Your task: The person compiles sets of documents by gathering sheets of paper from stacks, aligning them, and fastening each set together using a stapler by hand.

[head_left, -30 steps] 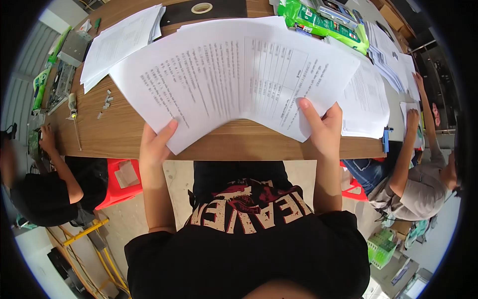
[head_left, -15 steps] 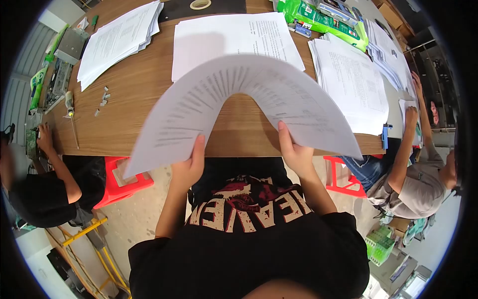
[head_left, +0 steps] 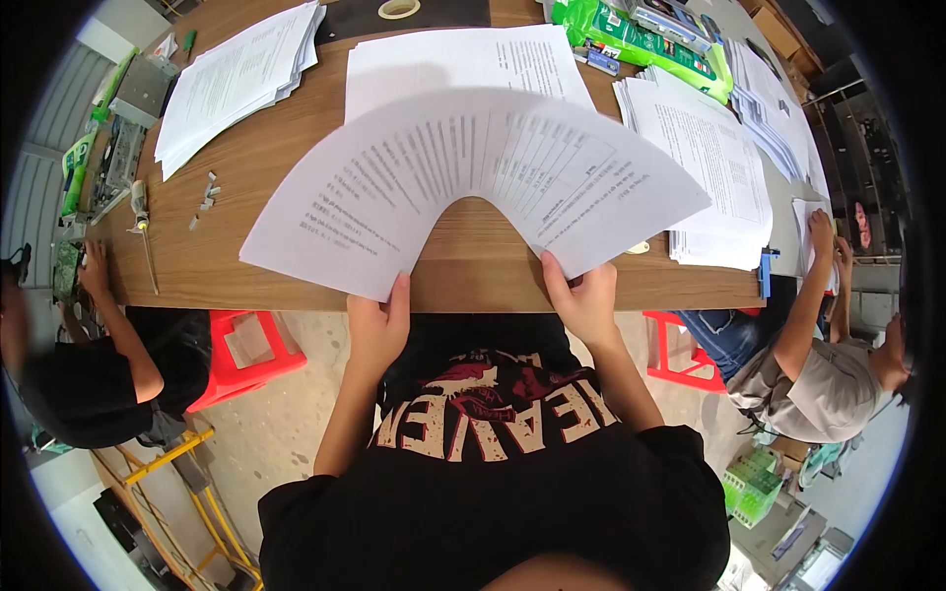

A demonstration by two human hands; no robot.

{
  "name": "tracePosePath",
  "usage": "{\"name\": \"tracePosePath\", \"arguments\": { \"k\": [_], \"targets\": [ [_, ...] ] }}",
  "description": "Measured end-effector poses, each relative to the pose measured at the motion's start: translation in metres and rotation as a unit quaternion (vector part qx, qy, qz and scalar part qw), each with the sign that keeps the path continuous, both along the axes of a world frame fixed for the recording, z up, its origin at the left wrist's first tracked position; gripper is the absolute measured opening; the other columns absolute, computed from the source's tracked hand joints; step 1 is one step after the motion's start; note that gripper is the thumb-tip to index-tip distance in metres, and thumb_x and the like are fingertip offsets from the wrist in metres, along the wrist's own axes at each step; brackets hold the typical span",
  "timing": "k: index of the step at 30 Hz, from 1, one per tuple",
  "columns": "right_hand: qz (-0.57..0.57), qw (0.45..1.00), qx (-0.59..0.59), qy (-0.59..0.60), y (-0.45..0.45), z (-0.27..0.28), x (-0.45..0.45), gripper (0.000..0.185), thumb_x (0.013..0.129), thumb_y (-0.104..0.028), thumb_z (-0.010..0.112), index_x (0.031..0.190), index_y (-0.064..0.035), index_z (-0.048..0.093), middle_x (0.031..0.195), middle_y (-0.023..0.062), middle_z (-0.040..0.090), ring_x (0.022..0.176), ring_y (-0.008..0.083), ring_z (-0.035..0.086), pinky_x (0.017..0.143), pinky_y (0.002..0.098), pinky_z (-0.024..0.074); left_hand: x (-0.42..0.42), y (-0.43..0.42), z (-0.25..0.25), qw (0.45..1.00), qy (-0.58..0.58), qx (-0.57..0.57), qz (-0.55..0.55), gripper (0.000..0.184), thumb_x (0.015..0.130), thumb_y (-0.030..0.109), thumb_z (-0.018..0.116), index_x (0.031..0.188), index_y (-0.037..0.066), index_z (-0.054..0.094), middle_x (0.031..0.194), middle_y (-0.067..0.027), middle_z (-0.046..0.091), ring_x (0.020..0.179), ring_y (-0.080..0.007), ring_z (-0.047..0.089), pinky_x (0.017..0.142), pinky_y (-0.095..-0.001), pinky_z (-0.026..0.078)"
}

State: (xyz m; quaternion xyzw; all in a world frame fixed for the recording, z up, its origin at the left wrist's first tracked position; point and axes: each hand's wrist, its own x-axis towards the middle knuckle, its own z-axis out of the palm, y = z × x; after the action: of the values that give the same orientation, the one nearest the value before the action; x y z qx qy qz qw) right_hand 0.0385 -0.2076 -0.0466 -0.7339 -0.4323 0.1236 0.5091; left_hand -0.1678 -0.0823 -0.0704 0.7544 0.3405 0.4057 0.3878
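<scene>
Between my hands a printed paper sheet (head_left: pixel 473 148) arches upward, its text and a table facing me; I cannot tell whether it is one sheet or several. My left hand (head_left: pixel 379 320) pinches its near left corner, thumb on top. At the other near corner, my right hand (head_left: pixel 583 300) grips it the same way. Beyond the arch lies a stack of printed papers (head_left: pixel 453 64), partly covered by the raised sheet. Another paper pile (head_left: pixel 236 84) fans out at the far left, and a third stack (head_left: pixel 709 163) sits to the right.
A wooden table (head_left: pixel 296 212) carries a screwdriver (head_left: pixel 141 222), small white pieces (head_left: pixel 205 197), a tape roll (head_left: pixel 399 9) and a green packet (head_left: pixel 641 54). A blue stapler-like object (head_left: pixel 766 271) is at the right edge. Co-workers sit on both sides, near red stools (head_left: pixel 251 360).
The arched sheet has flattened somewhat and spread, its right side swinging up and its printing now sharper. My hands have shifted slightly. The right co-worker's hands have come closer together.
</scene>
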Motion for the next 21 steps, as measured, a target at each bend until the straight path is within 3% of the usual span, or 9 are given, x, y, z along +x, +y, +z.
{"name": "tracePosePath", "arguments": {
  "k": [4,6,7,8,10,12,15,18,21],
  "targets": [
    [-0.002,1.0,-0.007,-0.005,-0.004,-0.006,0.006,0.01,0.082,-0.004,0.061,0.09,0.0033,0.061,0.066,0.0088,0.062,0.051,0.0145,0.055,0.049,0.0262,0.0427,-0.012,0.007,0.003,0.999,0.028,-0.037,0.009,0.017,0.087,0.005,0.055,0.101,-0.005,0.059,0.093,-0.0125,0.062,0.079,-0.018,0.056,0.068,-0.0278,0.044],
    [0.002,0.994,-0.005,0.108,-0.011,0.004,0.006,0.013,0.082,-0.002,0.06,0.093,0.0037,0.059,0.071,0.0062,0.064,0.057,0.0099,0.056,0.052,0.0243,0.0432,-0.026,0.01,0.019,0.99,-0.031,-0.141,-0.003,0.021,0.088,0.003,0.056,0.107,-0.004,0.057,0.1,-0.0096,0.062,0.085,-0.015,0.056,0.074,-0.0279,0.045],
    [0.001,0.994,-0.005,0.108,-0.015,0.009,0.008,0.013,0.082,-0.002,0.06,0.093,0.0037,0.059,0.071,0.0062,0.064,0.057,0.0099,0.056,0.052,0.0243,0.0432,-0.04,0.018,0.018,0.981,-0.058,-0.18,-0.038,0.032,0.087,0.0,0.056,0.118,-0.003,0.05,0.106,-0.0067,0.059,0.097,-0.0133,0.054,0.083,-0.028,0.044],
    [0.04,0.986,-0.016,0.163,-0.019,0.014,0.012,0.017,0.082,-0.001,0.06,0.097,0.0038,0.058,0.077,0.0056,0.064,0.062,0.0091,0.056,0.055,0.0238,0.044,-0.052,0.024,0.021,0.981,-0.057,-0.18,-0.039,0.032,0.087,0.0,0.056,0.118,-0.003,0.05,0.106,-0.0067,0.059,0.097,-0.0133,0.054,0.083,-0.028,0.044],
    [0.077,0.973,-0.024,0.216,-0.026,0.014,0.019,0.02,0.082,0.0,0.06,0.101,0.0038,0.057,0.082,0.0051,0.064,0.067,0.0083,0.056,0.058,0.0234,0.0448,-0.074,0.036,0.033,0.943,-0.021,-0.324,-0.075,0.045,0.085,-0.004,0.056,0.127,-0.001,0.041,0.111,-0.0069,0.058,0.107,-0.0142,0.052,0.089,-0.0284,0.042],
    [0.166,0.964,-0.06,0.2,-0.032,0.009,0.023,0.028,0.082,0.0,0.059,0.109,0.0036,0.055,0.091,0.0066,0.064,0.076,0.0087,0.056,0.064,0.0235,0.0455,-0.09,0.05,0.025,0.947,0.025,-0.299,-0.117,0.054,0.084,-0.005,0.056,0.133,0.0,0.034,0.115,-0.0075,0.057,0.11,-0.0151,0.05,0.09,-0.0285,0.042],
    [0.185,0.952,-0.086,0.227,-0.033,0.012,0.018,0.031,0.081,0.0,0.059,0.112,0.0019,0.055,0.093,0.0082,0.064,0.076,0.0098,0.057,0.066,0.0244,0.0461,-0.095,0.065,0.04,0.936,-0.053,-0.333,-0.106,0.06,0.086,-0.001,0.055,0.139,0.004,0.028,0.119,-0.0106,0.056,0.107,-0.017,0.054,0.092,-0.0292,0.042],
    [0.184,0.949,-0.13,0.22,-0.034,0.011,0.019,0.033,0.079,0.0,0.059,0.112,0.001,0.055,0.087,0.0093,0.065,0.071,0.0118,0.058,0.063,0.0264,0.0465,-0.073,0.084,0.054,0.992,-0.007,-0.058,0.11,0.045,0.089,0.003,0.053,0.132,0.003,0.041,0.114,-0.012,0.059,0.102,-0.0181,0.057,0.09,-0.0285,0.043],
    [0.186,0.953,-0.146,0.191,-0.032,0.011,0.018,0.033,0.079,-0.001,0.059,0.111,0.0013,0.054,0.083,0.0104,0.065,0.065,0.0135,0.058,0.06,0.0278,0.0459,-0.021,0.086,0.092,0.999,-0.011,0.011,0.034,0.037,0.089,0.002,0.053,0.125,0.003,0.049,0.111,-0.0106,0.061,0.102,-0.0189,0.058,0.091,-0.0303,0.043]
  ]
}}
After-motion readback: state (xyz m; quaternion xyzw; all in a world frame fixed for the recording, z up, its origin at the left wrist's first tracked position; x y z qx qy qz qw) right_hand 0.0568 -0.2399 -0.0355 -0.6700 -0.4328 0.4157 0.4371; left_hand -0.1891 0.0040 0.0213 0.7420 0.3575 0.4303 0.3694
